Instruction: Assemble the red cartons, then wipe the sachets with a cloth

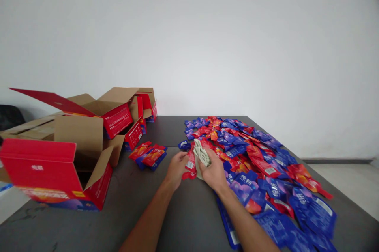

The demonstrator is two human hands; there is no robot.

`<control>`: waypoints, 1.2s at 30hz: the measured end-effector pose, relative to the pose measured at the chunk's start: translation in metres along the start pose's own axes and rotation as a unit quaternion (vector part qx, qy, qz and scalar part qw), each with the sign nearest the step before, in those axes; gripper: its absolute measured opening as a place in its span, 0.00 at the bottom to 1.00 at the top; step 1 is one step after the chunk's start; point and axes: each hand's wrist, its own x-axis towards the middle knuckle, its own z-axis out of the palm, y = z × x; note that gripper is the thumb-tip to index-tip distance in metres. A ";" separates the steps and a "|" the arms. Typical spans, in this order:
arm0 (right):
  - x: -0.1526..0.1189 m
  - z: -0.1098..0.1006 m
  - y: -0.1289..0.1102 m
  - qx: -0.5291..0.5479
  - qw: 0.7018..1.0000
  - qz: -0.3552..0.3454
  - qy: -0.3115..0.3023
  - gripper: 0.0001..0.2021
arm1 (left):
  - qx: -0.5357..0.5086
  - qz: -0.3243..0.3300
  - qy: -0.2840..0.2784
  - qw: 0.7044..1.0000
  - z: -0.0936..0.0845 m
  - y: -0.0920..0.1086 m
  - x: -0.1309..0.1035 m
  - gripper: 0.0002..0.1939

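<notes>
Pinching a red pouch point(192, 170) by its near-left edge in left hand point(177, 168), barcode panel facing up; likely edge-only to avoid creasing the middle. Gripping a folded, off-white cloth-like wad point(202, 155) in right hand point(215, 170), thumb across the near side, fingers behind; probably wrapped that way to stop loose folds from spreading. Can't tell cloth from paper, or how far under the wad the pouch runs. Holding both close together, just above the dark table point(183, 212), probably for control and an easy view. Sitting right beside a loose heap of blue and red pouches point(251, 161), so short reach for right hand. Overlapping at all angles there, looks dumped rather than laid. Left of the hands, see a small overlapping group of pouches point(152, 155), set apart, likely to avoid mixing with the heap. Further left, see a front carton point(38, 161) and more cartons point(118, 120) behind, flaps splayed, probably for access from above.
</notes>
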 end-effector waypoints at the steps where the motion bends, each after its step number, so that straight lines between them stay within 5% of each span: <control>1: -0.003 0.003 -0.003 0.008 0.999 -0.030 -0.021 0.20 | -0.054 -0.017 -0.025 0.998 0.000 0.002 -0.002 0.15; 6: -0.013 0.015 -0.008 0.019 0.991 -0.082 -0.102 0.22 | -0.142 0.011 -0.132 0.981 0.000 0.005 -0.008 0.33; 11: -0.007 0.012 0.004 -0.021 0.998 -0.038 -0.037 0.16 | -0.100 -0.006 -0.185 0.978 -0.002 0.004 -0.011 0.40; 16: 0.003 0.002 0.012 -0.024 0.999 -0.019 0.037 0.15 | -0.066 -0.033 -0.187 0.980 0.002 0.005 -0.018 0.38; 22: -0.007 0.014 0.002 -0.011 0.996 -0.052 -0.077 0.20 | -0.095 0.007 -0.160 0.983 0.010 -0.002 -0.017 0.38; 27: -0.015 0.021 -0.011 0.028 0.986 -0.071 -0.145 0.23 | -0.080 0.031 -0.089 0.992 0.005 -0.006 -0.011 0.28; 36: -0.003 0.011 0.001 -0.028 0.999 0.030 0.024 0.15 | -0.137 -0.039 -0.098 0.985 0.000 -0.002 -0.007 0.23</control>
